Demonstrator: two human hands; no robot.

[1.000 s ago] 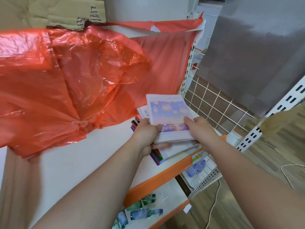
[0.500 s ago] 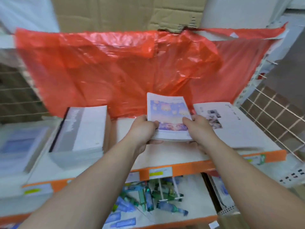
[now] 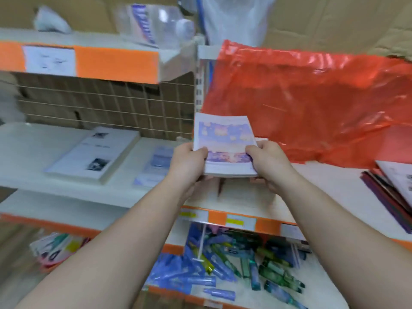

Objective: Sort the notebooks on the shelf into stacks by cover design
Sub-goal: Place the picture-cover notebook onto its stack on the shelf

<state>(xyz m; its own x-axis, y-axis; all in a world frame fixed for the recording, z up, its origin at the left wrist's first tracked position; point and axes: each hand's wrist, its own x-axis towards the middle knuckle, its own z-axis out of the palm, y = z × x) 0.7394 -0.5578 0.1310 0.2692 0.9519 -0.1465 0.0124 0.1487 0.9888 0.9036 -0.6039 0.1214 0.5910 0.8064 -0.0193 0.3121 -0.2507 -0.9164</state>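
Both hands hold a thin stack of pastel notebooks (image 3: 225, 141), the top cover a lilac sky with pink clouds, just above the white shelf (image 3: 316, 184) near the middle of the view. The left hand (image 3: 189, 162) grips the stack's seven o'clock corner, and the right hand (image 3: 270, 162) grips its five o'clock corner. On each hand the thumb lies on the cover and the other fingers (image 3: 270, 186) curl underneath.

At nine o'clock from the stack a pale blue notebook (image 3: 156, 168) lies flat on the shelf. Farther out the same way sits a thick pile of white notebooks (image 3: 93, 155) with small dark pictures on the cover. At three o'clock, at the frame's edge, more notebooks (image 3: 394, 190) lie fanned, dark purple covers under a white one. A red plastic bag (image 3: 312, 103) hangs behind the shelf at one o'clock. Blue and green pens (image 3: 234, 266) lie loose on the lower shelf at six o'clock; the whole view is blurred
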